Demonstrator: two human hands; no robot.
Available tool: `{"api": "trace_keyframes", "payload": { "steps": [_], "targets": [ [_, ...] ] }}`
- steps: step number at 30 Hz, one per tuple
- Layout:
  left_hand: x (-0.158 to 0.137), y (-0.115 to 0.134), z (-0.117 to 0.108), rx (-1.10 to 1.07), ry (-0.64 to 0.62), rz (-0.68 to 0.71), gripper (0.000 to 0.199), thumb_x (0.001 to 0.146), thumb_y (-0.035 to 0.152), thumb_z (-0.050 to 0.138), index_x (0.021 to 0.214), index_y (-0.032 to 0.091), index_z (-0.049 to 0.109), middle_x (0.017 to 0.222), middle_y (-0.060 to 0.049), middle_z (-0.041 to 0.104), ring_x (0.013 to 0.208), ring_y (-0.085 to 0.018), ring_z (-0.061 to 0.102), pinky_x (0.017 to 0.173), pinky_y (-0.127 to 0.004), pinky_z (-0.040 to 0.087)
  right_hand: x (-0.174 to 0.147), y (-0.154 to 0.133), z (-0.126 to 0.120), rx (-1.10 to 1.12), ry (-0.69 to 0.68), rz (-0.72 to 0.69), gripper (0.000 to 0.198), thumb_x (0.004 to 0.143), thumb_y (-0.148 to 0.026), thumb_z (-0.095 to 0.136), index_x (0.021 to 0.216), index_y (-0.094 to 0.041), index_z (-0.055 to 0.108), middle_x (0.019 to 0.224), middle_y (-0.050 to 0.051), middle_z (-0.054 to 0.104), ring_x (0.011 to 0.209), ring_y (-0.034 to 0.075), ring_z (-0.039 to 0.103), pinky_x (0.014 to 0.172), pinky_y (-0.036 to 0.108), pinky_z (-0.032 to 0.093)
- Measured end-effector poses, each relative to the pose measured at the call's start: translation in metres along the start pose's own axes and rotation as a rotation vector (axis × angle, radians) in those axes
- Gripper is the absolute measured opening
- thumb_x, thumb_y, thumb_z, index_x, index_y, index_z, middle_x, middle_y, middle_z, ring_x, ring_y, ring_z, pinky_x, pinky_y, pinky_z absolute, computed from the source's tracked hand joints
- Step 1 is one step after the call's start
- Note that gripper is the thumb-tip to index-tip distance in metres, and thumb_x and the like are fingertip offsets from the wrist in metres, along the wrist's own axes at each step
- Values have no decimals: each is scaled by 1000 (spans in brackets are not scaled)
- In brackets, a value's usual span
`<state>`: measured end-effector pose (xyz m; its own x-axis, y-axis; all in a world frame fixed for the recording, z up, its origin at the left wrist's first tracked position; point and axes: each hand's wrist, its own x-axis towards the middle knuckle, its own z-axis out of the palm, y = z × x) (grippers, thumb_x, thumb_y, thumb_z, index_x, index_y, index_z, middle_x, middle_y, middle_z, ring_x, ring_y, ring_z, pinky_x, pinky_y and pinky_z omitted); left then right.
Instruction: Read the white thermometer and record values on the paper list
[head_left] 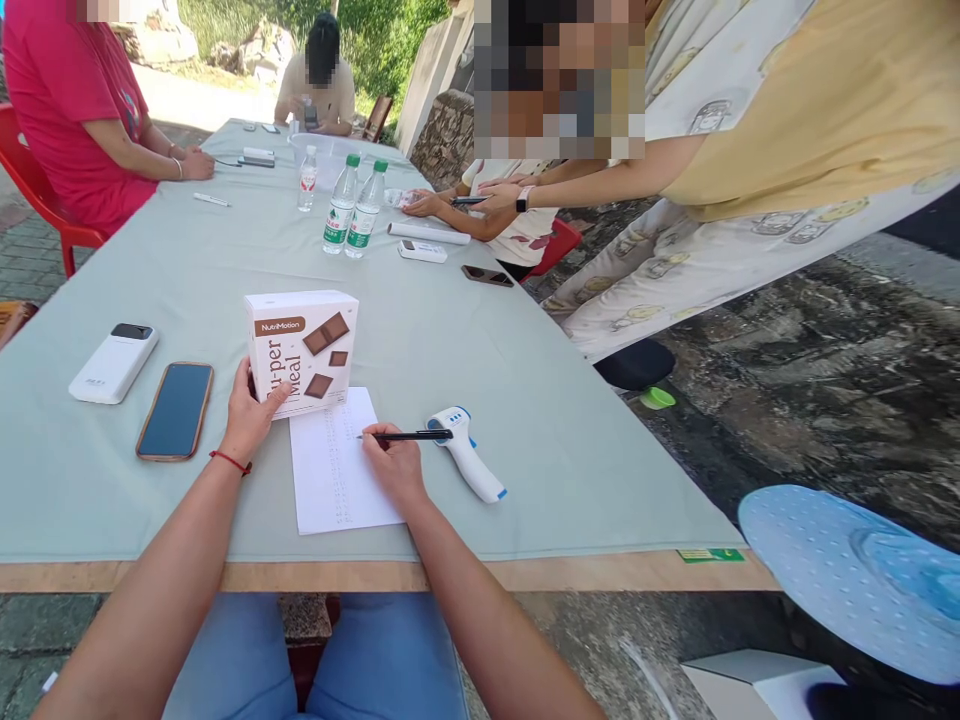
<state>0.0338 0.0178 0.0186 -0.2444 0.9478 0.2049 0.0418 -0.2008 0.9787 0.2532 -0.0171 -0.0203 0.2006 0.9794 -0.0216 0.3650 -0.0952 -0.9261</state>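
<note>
Left hand (pixel 251 412) gripping box (pixel 324 365) at center-left of frame, right hand (pixel 396 466) pinching pen (pixel 416 436) over paper (pixel 322 480), lower center; neat strokes likely needing flat paper, steady box.

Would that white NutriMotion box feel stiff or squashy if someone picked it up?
The box is likely fairly stiff: its edges look straight and its faces flat. It looks manageable one-handed, since only the left hand holds it. It seems unlikely to roll, given its square corners.
</note>
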Motion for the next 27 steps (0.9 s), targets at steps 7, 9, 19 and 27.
{"api": "trace_keyframes", "payload": {
  "steps": [7, 9, 19, 27],
  "targets": [
    [1, -2, -1, 15, -2, 16, 70, 70, 47, 78, 128, 19, 50, 124, -11, 62, 114, -27, 59, 99, -42, 47, 0, -1, -1, 65, 39, 10, 22, 67, -42, 54, 73, -22, 61, 61, -1, 60, 59, 17, 51, 57, 28, 41],
    [1, -1, 0, 17, 7, 4, 70, 70, 47, 78, 128, 19, 50, 122, -11, 63, 113, -27, 59, 98, -42, 48, 0, -3, -6, 108, 59, -2, 26, 71, -47, 54, 76, -21, 60, 62, -1, 58, 59, 16, 50, 57, 28, 41],
    [-1, -1, -1, 38, 52, -18, 65, 73, 45, 76, 127, 20, 51, 123, -11, 63, 114, -27, 59, 98, -43, 47, -8, -9, -40, -497, -206, -106, 45, 86, -54, 46, 54, -22, 45, 52, 0, 53, 50, 15, 44, 50, 28, 26],
    [-4, -6, -4, 2, 63, -54, 68, 72, 44, 77, 130, 20, 48, 129, -13, 60, 120, -28, 56, 102, -44, 44, -3, 3, -60, -821, 113, -170, 41, 87, -52, 48, 106, -20, 64, 117, 16, 64, 107, 31, 60, 80, 38, 46]
  ]
}}
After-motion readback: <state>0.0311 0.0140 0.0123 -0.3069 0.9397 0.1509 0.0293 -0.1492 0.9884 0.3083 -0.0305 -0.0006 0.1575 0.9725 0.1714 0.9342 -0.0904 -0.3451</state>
